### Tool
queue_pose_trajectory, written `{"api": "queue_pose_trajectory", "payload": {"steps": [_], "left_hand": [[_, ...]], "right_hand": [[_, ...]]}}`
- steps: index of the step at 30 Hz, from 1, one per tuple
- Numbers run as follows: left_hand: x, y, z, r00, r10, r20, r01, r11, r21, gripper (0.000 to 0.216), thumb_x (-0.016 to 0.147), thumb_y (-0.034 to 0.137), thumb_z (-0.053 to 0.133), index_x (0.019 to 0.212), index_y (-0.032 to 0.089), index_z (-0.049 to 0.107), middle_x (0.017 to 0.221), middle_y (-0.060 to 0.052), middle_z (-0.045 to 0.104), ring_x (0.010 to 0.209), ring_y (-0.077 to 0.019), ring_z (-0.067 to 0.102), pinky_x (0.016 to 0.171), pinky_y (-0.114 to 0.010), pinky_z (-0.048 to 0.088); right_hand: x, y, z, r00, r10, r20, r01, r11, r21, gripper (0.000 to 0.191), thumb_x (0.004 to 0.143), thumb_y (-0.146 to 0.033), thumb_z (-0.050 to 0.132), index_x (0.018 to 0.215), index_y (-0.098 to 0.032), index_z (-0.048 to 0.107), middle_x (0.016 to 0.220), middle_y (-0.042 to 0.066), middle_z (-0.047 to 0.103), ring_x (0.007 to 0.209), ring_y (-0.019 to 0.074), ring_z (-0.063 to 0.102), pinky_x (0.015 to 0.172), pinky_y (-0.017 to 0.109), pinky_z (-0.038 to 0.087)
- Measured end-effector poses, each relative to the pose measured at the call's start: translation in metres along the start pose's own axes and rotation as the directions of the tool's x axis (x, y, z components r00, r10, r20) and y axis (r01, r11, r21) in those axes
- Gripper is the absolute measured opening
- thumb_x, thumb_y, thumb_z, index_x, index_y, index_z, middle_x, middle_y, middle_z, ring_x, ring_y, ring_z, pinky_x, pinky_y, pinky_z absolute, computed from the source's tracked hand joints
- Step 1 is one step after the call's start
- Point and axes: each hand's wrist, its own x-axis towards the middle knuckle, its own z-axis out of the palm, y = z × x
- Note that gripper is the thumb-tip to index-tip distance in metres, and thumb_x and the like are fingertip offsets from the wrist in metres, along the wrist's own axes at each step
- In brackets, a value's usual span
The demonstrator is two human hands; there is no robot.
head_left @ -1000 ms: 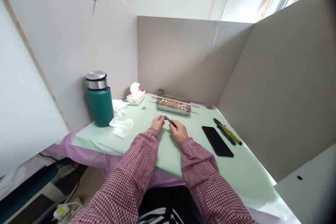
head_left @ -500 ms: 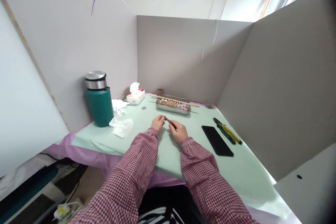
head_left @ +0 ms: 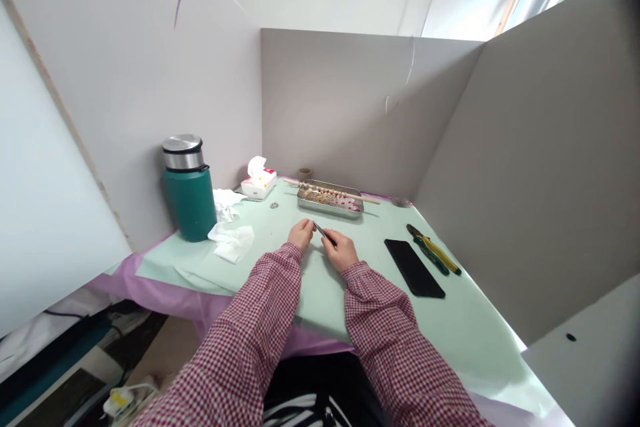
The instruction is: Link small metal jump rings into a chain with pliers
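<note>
Low over the middle of the table, my right hand [head_left: 341, 251] is closed around a slim tool [head_left: 325, 233] with a metallic tip and a darker rear part, which looks like tweezers. The tip slants up and left to the fingers of my left hand [head_left: 301, 234]. Those fingers are pinched together; what is between them is too small to make out. Beyond both hands, a metal tray [head_left: 330, 212] holds many tiny red and gold pieces. Across it lies a wooden stick [head_left: 369, 199] with small red bits along it.
A black phone [head_left: 414, 268] and yellow-green pliers [head_left: 434, 250] lie to the right. At left stand a green flask [head_left: 189, 203], crumpled tissues [head_left: 233, 243] and a tissue pack [head_left: 259, 183]. A small brown cup [head_left: 305, 174] sits behind the tray. Grey partitions [head_left: 350, 100] enclose the table.
Almost nothing differs. Both hands keep their places and hold, with the tool's tip still at my left fingers.
</note>
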Motion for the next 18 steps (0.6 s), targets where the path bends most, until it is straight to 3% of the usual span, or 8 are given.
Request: {"api": "queue_pose_trajectory", "payload": {"steps": [5, 11, 18], "left_hand": [[-0.0035, 0.0047, -0.001, 0.989, -0.079, 0.122, 0.099, 0.98, -0.173, 0.023, 0.078, 0.038, 0.042, 0.067, 0.018, 0.041, 0.038, 0.011, 0.022, 0.03, -0.0031, 0.015, 0.034, -0.016, 0.01], [-0.0042, 0.0038, -0.0054, 0.966, -0.084, 0.245, 0.15, 0.951, -0.269, 0.026, 0.078, 0.043, 0.044, 0.07, 0.018, 0.041, 0.038, 0.012, 0.018, 0.029, -0.0021, 0.012, 0.034, -0.014, 0.008], [-0.0034, 0.0023, -0.0035, 0.971, -0.069, 0.228, 0.131, 0.954, -0.269, 0.024, 0.08, 0.04, 0.042, 0.07, 0.018, 0.04, 0.037, 0.012, 0.019, 0.028, -0.0026, 0.012, 0.033, -0.014, 0.008]], "right_hand": [[0.0001, -0.001, -0.0005, 1.0, -0.015, -0.005, 0.015, 1.0, -0.025, 0.028, 0.078, -0.029, 0.047, 0.101, -0.024, 0.062, 0.094, 0.004, 0.062, 0.083, 0.0195, 0.056, 0.079, 0.033, 0.042], [0.0003, -0.0043, -0.0011, 1.0, -0.013, -0.004, 0.013, 0.998, -0.055, 0.029, 0.078, -0.03, 0.046, 0.102, -0.023, 0.061, 0.086, 0.004, 0.06, 0.072, 0.017, 0.052, 0.075, 0.031, 0.042], [0.0, -0.0059, 0.0002, 0.998, -0.014, -0.059, 0.01, 0.997, -0.071, 0.028, 0.076, -0.03, 0.049, 0.1, -0.025, 0.062, 0.084, 0.005, 0.059, 0.078, 0.0193, 0.05, 0.079, 0.032, 0.039]]}}
